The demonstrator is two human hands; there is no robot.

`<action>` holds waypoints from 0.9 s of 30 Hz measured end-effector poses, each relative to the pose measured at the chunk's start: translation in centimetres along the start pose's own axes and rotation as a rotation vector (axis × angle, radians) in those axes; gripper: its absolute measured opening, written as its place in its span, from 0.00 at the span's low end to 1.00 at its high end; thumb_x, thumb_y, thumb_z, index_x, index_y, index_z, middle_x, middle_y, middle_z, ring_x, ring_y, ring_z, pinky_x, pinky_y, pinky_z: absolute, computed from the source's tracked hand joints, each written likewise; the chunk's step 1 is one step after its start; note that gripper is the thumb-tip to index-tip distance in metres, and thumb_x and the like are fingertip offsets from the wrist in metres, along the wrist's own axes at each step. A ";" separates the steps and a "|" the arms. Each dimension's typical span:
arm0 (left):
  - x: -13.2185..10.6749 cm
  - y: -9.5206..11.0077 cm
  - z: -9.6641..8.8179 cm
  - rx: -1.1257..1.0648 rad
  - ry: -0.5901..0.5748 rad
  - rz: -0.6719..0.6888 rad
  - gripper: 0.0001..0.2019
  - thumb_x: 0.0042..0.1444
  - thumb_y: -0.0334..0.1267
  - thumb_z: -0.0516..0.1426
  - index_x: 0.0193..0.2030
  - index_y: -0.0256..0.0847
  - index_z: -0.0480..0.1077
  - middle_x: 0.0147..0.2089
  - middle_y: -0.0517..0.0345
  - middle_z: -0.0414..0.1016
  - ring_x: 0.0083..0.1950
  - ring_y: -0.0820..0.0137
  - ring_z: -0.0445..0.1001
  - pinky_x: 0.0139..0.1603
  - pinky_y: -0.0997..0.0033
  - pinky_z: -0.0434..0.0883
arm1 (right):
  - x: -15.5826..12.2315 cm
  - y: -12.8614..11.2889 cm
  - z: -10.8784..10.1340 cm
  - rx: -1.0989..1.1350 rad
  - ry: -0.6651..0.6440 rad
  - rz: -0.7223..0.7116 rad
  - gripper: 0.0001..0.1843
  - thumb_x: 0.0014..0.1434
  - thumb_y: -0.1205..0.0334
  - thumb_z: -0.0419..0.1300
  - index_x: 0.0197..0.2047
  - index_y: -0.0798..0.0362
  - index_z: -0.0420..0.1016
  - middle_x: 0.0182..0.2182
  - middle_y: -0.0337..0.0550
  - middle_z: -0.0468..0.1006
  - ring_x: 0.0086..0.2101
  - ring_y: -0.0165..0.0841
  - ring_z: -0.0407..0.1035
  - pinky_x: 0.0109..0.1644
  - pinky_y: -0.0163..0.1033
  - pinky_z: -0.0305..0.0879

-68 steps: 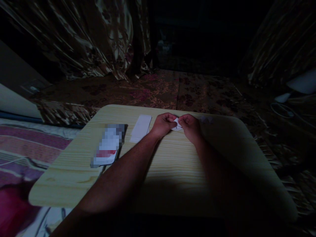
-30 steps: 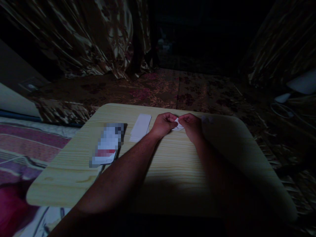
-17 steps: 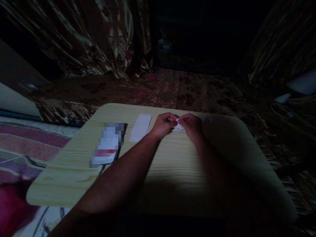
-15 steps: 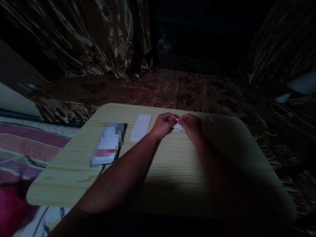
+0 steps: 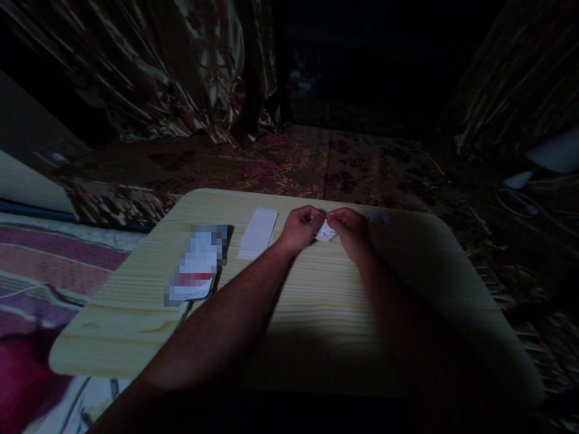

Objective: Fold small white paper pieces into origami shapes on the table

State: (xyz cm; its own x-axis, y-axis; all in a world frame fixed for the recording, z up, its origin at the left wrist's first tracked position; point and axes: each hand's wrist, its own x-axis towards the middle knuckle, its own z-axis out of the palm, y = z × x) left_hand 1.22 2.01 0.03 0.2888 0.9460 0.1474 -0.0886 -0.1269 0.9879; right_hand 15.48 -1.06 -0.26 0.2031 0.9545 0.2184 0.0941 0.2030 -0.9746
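Both hands pinch-closed on one item: left hand (image 5: 301, 228) and right hand (image 5: 350, 232) each have thumb and fingertips tight on the small white paper piece (image 5: 325, 231), fingers curled in, knuckles nearly touching. The paper sits between them, low over the far-middle of the wooden table (image 5: 316, 313), possibly touching it; too dark to tell. Only a small triangular corner shows, the rest is hidden by the fingers. It reads as fine fold/crease work. My take on doing it well: keep both wrists planted on the table, line the edges up before pressing, run the crease with a thumbnail in one direction, and use light force because paper this small tears or skews easily. Poor light is the main risk, as edges are hard to see. On the table, left of the hands: a plain white paper strip (image 5: 258, 233), flat, close to the left hand but apart from it. Farther left on the table: a flat white-and-red item (image 5: 199, 265), blurred out. It's the only candidate for a container; I can't tell whether it is a packet or what it holds. Beyond the table's far edge: patterned cloth (image 5: 316, 163) and curtain (image 5: 158, 72). Off the table's left edge: striped fabric (image 5: 54, 265).
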 end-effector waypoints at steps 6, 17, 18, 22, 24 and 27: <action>0.3 -0.6 0.0 -0.034 0.073 0.050 0.11 0.50 0.44 0.60 0.30 0.37 0.70 0.22 0.63 0.67 0.23 0.78 0.61 0.24 0.77 0.60 | 0.3 0.4 -0.1 0.142 -0.041 0.097 0.12 0.49 0.54 0.63 0.32 0.53 0.75 0.25 0.38 0.76 0.27 0.32 0.71 0.27 0.36 0.69; 0.2 -0.7 0.0 -0.027 0.063 0.068 0.10 0.51 0.43 0.60 0.30 0.37 0.71 0.23 0.62 0.68 0.23 0.78 0.62 0.24 0.77 0.61 | 0.0 0.1 0.3 -0.097 0.006 0.041 0.07 0.46 0.60 0.61 0.30 0.53 0.73 0.21 0.36 0.75 0.23 0.30 0.68 0.27 0.34 0.61; 0.2 -0.7 0.0 -0.029 0.063 0.065 0.10 0.51 0.43 0.60 0.30 0.36 0.71 0.23 0.62 0.68 0.23 0.78 0.62 0.24 0.77 0.61 | 0.0 0.2 0.2 -0.097 0.007 0.037 0.07 0.46 0.60 0.61 0.30 0.53 0.74 0.21 0.36 0.74 0.23 0.30 0.68 0.27 0.34 0.61; 0.2 -0.7 0.1 -0.030 0.065 0.064 0.11 0.50 0.43 0.61 0.30 0.36 0.71 0.22 0.62 0.68 0.23 0.78 0.62 0.24 0.77 0.60 | 0.1 0.5 0.2 -0.118 0.016 0.026 0.08 0.47 0.59 0.61 0.30 0.53 0.74 0.21 0.36 0.74 0.23 0.29 0.66 0.27 0.34 0.59; 0.2 -0.6 0.1 -0.026 0.066 0.062 0.11 0.50 0.43 0.61 0.30 0.36 0.70 0.22 0.63 0.67 0.22 0.78 0.61 0.24 0.77 0.60 | 0.2 0.6 0.3 -0.131 0.022 0.028 0.08 0.47 0.59 0.60 0.30 0.53 0.74 0.21 0.36 0.74 0.22 0.29 0.65 0.27 0.35 0.59; 0.2 -0.6 0.1 -0.018 0.069 0.058 0.11 0.50 0.44 0.61 0.30 0.37 0.70 0.21 0.63 0.67 0.22 0.78 0.60 0.24 0.77 0.60 | 0.2 0.6 0.3 -0.117 0.020 0.016 0.07 0.47 0.59 0.60 0.30 0.53 0.74 0.20 0.35 0.73 0.22 0.29 0.65 0.27 0.35 0.58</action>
State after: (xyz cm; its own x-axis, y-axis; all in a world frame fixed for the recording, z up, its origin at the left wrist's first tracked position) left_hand 1.42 2.27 -0.53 0.2164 0.9556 0.1998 -0.1204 -0.1770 0.9768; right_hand 15.26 -0.72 -0.86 0.2252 0.9525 0.2050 0.2035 0.1598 -0.9659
